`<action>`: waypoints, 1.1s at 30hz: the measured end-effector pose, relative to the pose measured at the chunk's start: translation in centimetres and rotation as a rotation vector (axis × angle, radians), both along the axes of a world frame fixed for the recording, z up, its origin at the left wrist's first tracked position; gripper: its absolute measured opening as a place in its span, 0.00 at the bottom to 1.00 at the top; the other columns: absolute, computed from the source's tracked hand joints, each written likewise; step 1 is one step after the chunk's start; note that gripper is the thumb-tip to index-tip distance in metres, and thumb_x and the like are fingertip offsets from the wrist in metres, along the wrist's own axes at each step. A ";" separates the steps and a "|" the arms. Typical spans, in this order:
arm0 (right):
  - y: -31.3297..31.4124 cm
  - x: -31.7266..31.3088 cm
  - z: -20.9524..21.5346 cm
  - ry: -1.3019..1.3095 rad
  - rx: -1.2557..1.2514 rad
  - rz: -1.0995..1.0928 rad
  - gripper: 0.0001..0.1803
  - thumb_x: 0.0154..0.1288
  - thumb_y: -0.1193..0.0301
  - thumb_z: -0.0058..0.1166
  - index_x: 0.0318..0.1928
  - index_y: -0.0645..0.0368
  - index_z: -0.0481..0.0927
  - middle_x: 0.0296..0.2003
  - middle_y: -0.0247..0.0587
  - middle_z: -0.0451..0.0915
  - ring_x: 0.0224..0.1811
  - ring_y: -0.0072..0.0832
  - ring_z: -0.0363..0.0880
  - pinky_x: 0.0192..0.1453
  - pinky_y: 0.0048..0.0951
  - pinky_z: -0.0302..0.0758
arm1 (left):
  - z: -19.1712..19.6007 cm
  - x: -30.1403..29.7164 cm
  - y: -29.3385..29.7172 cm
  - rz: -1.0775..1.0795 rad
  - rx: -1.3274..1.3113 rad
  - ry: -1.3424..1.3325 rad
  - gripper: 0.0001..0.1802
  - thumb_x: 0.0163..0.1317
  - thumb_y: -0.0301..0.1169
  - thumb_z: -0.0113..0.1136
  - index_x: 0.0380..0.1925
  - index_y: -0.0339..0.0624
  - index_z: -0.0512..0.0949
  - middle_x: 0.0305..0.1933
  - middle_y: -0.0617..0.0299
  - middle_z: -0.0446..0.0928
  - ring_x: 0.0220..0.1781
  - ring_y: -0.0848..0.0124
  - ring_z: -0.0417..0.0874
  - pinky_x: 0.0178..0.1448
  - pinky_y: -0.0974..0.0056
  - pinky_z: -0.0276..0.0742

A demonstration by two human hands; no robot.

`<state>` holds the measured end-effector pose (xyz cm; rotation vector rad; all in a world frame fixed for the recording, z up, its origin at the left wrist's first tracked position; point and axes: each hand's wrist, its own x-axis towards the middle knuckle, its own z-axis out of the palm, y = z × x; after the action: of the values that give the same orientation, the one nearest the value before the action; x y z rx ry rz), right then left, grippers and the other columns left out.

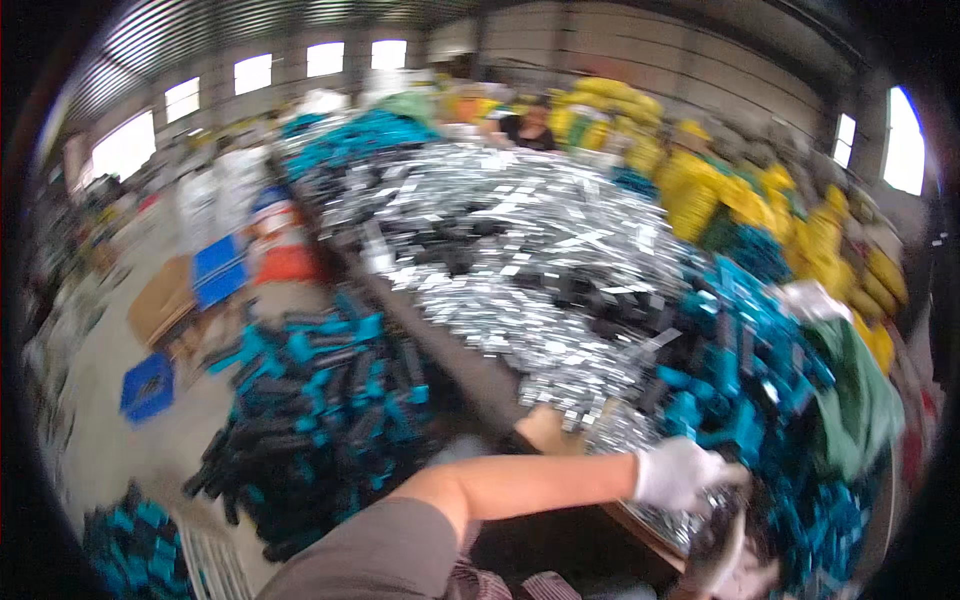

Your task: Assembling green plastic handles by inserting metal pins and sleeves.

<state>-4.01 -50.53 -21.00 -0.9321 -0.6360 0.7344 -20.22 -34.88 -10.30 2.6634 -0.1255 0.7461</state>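
My left arm crosses the lower middle toward the right. My left hand [680,474], in a white glove, is bent over the near end of the heap, fingers curled beside a dark, shiny bundle; what they hold is smeared. My right hand [728,562], also pale-gloved, is blurred at the lower right below that bundle, its fingers unclear. Beside the left hand lie small silvery strips [610,430], part of a long heap of shiny strips [520,220] on the worktable. Teal and black plastic pieces [735,380] are piled just beyond my hands.
To the left, a pile of black and teal pieces [320,400] lies on the floor. Farther off are a blue crate [147,387] and cardboard [162,298]. Yellow sacks [690,190] line the far right. Another person [530,128] is at the table's far end.
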 end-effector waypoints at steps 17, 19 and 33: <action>0.4 -12.6 0.2 -0.302 -0.266 0.329 0.29 0.66 0.58 0.61 0.57 0.68 0.70 0.46 0.40 0.76 0.39 0.24 0.70 0.42 0.25 0.70 | -7.5 -15.8 -5.2 0.230 -0.725 -0.191 0.16 0.56 0.36 0.68 0.43 0.43 0.84 0.41 0.52 0.84 0.43 0.56 0.85 0.47 0.56 0.78; 1.0 -16.5 1.3 -0.130 -0.223 0.422 0.28 0.68 0.60 0.59 0.58 0.68 0.69 0.46 0.39 0.75 0.41 0.24 0.71 0.45 0.25 0.71 | -7.5 -17.6 -5.2 0.330 -0.597 -0.213 0.17 0.56 0.37 0.68 0.44 0.44 0.84 0.42 0.52 0.84 0.44 0.56 0.85 0.48 0.56 0.78; 5.6 -24.3 -1.8 -0.824 -0.202 0.751 0.24 0.64 0.66 0.65 0.56 0.64 0.75 0.42 0.40 0.81 0.43 0.29 0.78 0.51 0.31 0.76 | -13.0 -28.6 -7.0 0.581 -1.810 -0.225 0.18 0.71 0.39 0.56 0.52 0.37 0.77 0.28 0.62 0.76 0.17 0.82 0.71 0.16 0.72 0.65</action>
<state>-28.28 -44.93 -22.82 -1.1916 -1.7211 1.0830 -48.86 -41.93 -23.33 0.8394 0.8591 0.7024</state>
